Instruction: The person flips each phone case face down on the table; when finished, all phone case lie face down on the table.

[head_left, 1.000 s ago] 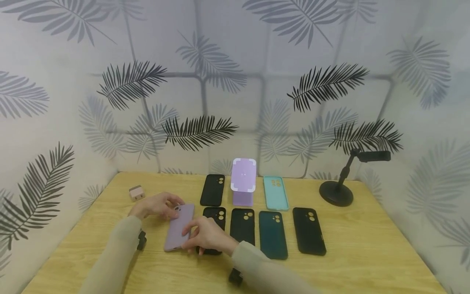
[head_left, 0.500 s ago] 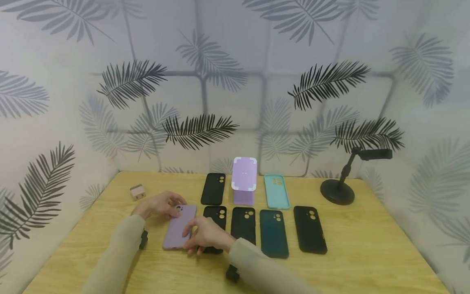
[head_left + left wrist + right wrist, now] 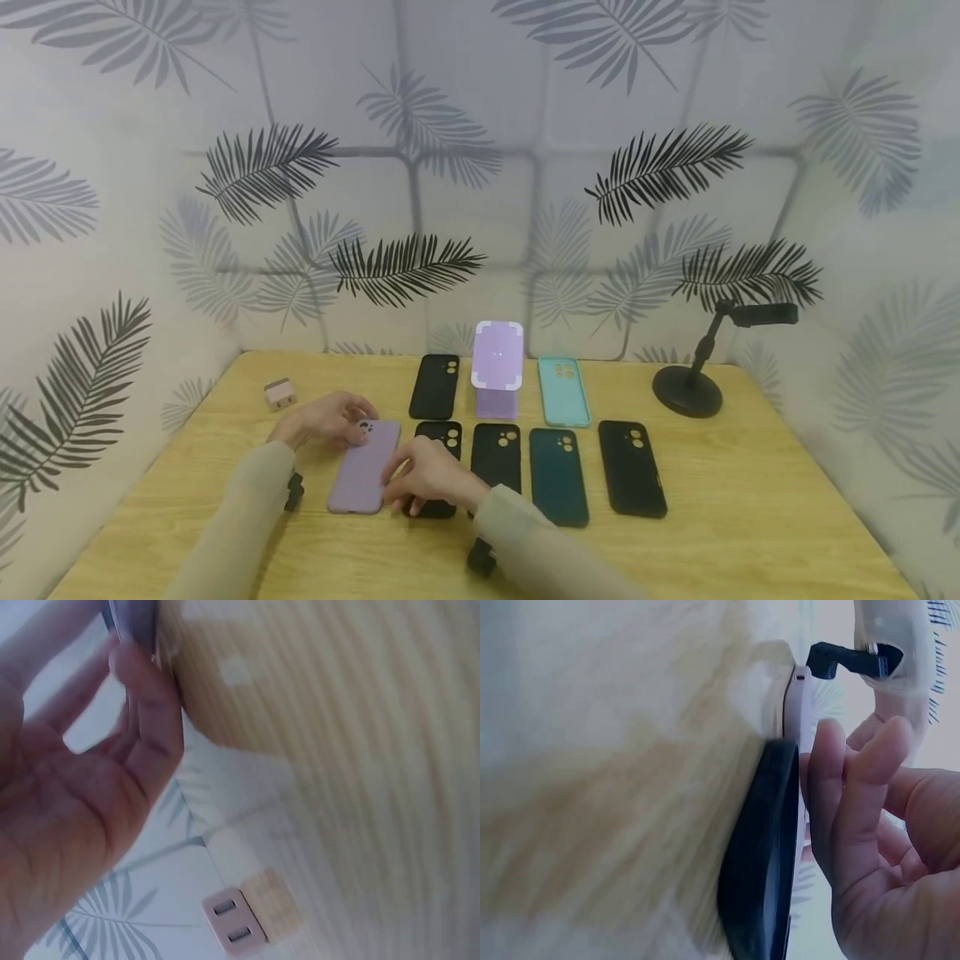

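A lilac phone lies back up on the wooden table, its dark camera lenses at the far end. My left hand holds its top left corner; in the left wrist view, the fingers are bent at the phone's edge. My right hand is at the phone's right side, over a black phone case. In the right wrist view, its loosely bent fingers are close to the phone's edge, above the black case, and grip nothing.
Right of the hands lie another black case, a dark teal case and a black case. Behind are a black case, a lilac stand, a turquoise case, a black holder and a pink charger.
The phone's near end has swung slightly left. My right hand has drawn a little to the right, so its fingers no longer overlap the phone. The left hand has stayed at the top corner.
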Available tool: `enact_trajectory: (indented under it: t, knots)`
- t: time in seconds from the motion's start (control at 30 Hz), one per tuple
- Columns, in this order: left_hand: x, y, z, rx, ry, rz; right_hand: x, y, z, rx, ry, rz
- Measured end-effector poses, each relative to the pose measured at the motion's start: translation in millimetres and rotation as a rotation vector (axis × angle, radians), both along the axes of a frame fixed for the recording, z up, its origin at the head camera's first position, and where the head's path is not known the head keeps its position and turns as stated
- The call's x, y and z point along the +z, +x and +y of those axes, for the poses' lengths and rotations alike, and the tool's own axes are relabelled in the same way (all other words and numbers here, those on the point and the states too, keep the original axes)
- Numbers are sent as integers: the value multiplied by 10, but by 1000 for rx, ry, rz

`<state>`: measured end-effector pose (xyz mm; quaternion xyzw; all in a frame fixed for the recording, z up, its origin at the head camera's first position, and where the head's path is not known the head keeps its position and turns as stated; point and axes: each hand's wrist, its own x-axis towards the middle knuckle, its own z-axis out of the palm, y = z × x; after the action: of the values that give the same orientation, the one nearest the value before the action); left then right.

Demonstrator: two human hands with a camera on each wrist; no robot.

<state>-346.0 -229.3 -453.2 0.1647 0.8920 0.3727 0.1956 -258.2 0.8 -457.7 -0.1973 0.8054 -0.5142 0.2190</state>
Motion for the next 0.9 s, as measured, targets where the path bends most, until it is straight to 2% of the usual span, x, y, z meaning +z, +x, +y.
enact_trajectory:
  t: [0.07,0.2,0.3,0.47,0.63,0.77,0.9]
  knots:
    - [2,26,25,44,19,15,-11,-25,50,2,-11,21]
    - [23,66,128,108,52,98,-21,-76,185,-14,-9,60]
    - [65,101,260,105,84,138,-7,-113,308,-43,21,90]
    - [124,204,500,29,150,58,24,-171,522,-109,81,154]
    - [79,274,652,-11,165,-14,44,-200,676,-124,113,179]
    - [48,313,716,-7,131,-17,37,-200,743,-98,122,168]
    - [62,349,754,8,84,22,30,-212,763,-101,122,152]
